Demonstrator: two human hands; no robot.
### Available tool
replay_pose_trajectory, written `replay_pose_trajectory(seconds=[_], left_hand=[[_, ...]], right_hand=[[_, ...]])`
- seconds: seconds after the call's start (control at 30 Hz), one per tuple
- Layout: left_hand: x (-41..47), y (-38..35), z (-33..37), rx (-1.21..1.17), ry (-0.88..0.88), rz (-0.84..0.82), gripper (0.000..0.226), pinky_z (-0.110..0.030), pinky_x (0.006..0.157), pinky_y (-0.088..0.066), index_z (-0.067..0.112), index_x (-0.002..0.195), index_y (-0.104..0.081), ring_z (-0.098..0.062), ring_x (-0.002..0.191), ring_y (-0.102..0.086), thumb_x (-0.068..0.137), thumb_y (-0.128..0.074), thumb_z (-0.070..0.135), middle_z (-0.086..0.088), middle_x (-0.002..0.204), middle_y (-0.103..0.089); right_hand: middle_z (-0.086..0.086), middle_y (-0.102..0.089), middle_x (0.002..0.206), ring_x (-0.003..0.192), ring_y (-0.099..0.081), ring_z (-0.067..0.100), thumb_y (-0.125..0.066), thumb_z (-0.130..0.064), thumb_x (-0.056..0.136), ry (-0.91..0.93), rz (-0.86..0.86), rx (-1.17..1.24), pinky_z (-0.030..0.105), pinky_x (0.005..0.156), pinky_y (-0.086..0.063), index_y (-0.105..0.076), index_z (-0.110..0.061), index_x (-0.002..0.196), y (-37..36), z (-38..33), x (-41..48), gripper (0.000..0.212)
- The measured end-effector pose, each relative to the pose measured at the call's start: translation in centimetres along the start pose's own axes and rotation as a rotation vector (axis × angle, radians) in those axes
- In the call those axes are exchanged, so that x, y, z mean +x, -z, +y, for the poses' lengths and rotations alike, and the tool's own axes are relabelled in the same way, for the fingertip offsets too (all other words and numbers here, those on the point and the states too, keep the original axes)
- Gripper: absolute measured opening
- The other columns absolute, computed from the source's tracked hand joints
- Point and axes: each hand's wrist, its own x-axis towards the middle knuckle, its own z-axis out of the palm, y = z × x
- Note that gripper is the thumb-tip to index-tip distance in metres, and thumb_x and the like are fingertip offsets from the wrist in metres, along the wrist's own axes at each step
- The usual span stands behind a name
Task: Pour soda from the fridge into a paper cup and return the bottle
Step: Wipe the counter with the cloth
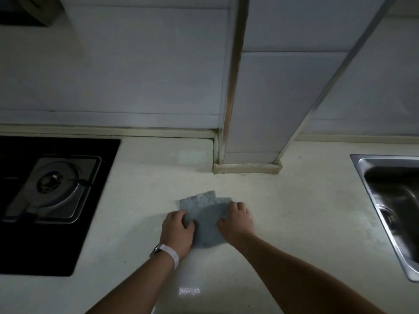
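A grey cloth (205, 219) lies flat on the pale countertop (294, 211). My left hand (178, 230), with a white watch band on the wrist, grips the cloth's left edge. My right hand (235, 219) presses and pinches its right edge. Both hands rest on the counter with the cloth between them. No soda bottle, paper cup or fridge is in view.
A black gas hob (45, 200) with one burner sits at the left. A steel sink (394, 205) is at the right edge. A tiled pillar (260, 109) juts out from the tiled wall behind the cloth.
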Motion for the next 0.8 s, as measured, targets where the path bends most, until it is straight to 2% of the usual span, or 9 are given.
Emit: replay_pose_trajectory(seconds=[0.1,0.2,0.27,0.33,0.4,0.43,0.53,0.67,0.8], left_hand=[[0.6,-0.5,1.5,-0.217,0.138,0.042,0.033,-0.035,0.088,-0.052,0.017,0.125,-0.057,-0.025,0.103,-0.061,0.092,-0.059,0.024,-0.007,0.119,-0.062],[1.2,-0.7,2.4,-0.289,0.233,0.065,0.022,-0.031,0.076,-0.048,0.014,0.112,-0.063,-0.022,0.088,-0.061,0.092,-0.058,0.022,-0.005,0.104,-0.069],[1.6,-0.6,2.7,-0.276,0.296,0.028,0.019,-0.031,0.076,-0.046,0.011,0.103,-0.068,-0.025,0.085,-0.061,0.091,-0.059,0.023,-0.007,0.097,-0.070],[1.8,-0.6,3.0,-0.230,0.307,-0.035,0.015,-0.029,0.071,-0.044,0.014,0.089,-0.069,-0.024,0.079,-0.061,0.092,-0.060,0.025,-0.004,0.084,-0.067],[1.9,-0.6,3.1,-0.157,0.290,-0.071,0.020,-0.027,0.062,-0.040,0.019,0.074,-0.064,-0.020,0.070,-0.059,0.092,-0.061,0.028,0.001,0.072,-0.063],[1.8,-0.6,3.1,-0.120,0.286,-0.074,0.021,-0.027,0.058,-0.038,0.021,0.073,-0.063,-0.017,0.066,-0.057,0.092,-0.061,0.029,0.003,0.069,-0.061],[1.4,-0.7,3.0,-0.099,0.286,-0.046,0.016,-0.023,0.052,-0.034,0.020,0.080,-0.063,-0.010,0.064,-0.054,0.093,-0.059,0.030,0.004,0.072,-0.061],[0.8,-0.5,2.9,-0.146,0.259,0.022,0.013,-0.021,0.054,-0.035,0.020,0.087,-0.063,-0.008,0.069,-0.054,0.095,-0.055,0.028,0.002,0.080,-0.062],[0.6,-0.1,2.6,-0.245,0.239,0.065,0.012,-0.023,0.056,-0.038,0.018,0.089,-0.061,-0.012,0.074,-0.058,0.097,-0.054,0.024,0.000,0.083,-0.065]], right_hand=[[0.008,-0.041,0.139,0.121,-0.047,0.022,-0.058,-0.021,0.091,-0.093,-0.042,0.175,0.032,0.100,-0.045,-0.038,-0.013,0.143,0.2,-0.4,0.5,0.056],[0.009,-0.047,0.135,0.108,-0.052,0.020,-0.055,-0.017,0.093,-0.168,-0.071,0.339,0.031,0.093,-0.049,-0.043,-0.011,0.140,0.3,-0.5,1.0,0.049],[0.006,-0.056,0.119,0.096,-0.052,0.017,-0.052,-0.021,0.095,-0.205,-0.085,0.403,0.029,0.081,-0.050,-0.047,-0.013,0.136,0.4,-0.6,1.4,0.042],[-0.001,-0.055,0.097,0.082,-0.052,0.011,-0.051,-0.022,0.097,-0.227,-0.111,0.431,0.021,0.066,-0.044,-0.052,-0.015,0.127,0.4,-0.6,1.7,0.031],[-0.004,-0.055,0.085,0.071,-0.051,0.005,-0.048,-0.027,0.100,-0.232,-0.118,0.389,0.018,0.054,-0.041,-0.057,-0.014,0.113,0.4,-0.7,1.8,0.020],[-0.002,-0.059,0.083,0.069,-0.054,0.006,-0.045,-0.031,0.101,-0.216,-0.121,0.349,0.019,0.053,-0.043,-0.061,-0.011,0.110,0.4,-0.8,1.9,0.027],[0.006,-0.064,0.083,0.070,-0.060,0.013,-0.035,-0.038,0.103,-0.120,-0.190,0.150,0.023,0.063,-0.050,-0.065,-0.006,0.103,0.4,-1.4,1.8,0.044],[0.007,-0.063,0.102,0.088,-0.058,0.017,-0.048,-0.032,0.098,-0.064,-0.235,0.000,0.029,0.080,-0.047,-0.061,-0.012,0.109,0.0,-2.0,2.3,0.027],[0.007,-0.052,0.124,0.106,-0.055,0.019,-0.050,-0.022,0.094,-0.019,-0.168,-0.050,0.029,0.095,-0.047,-0.057,-0.015,0.126,-0.4,-2.5,2.0,0.034]])
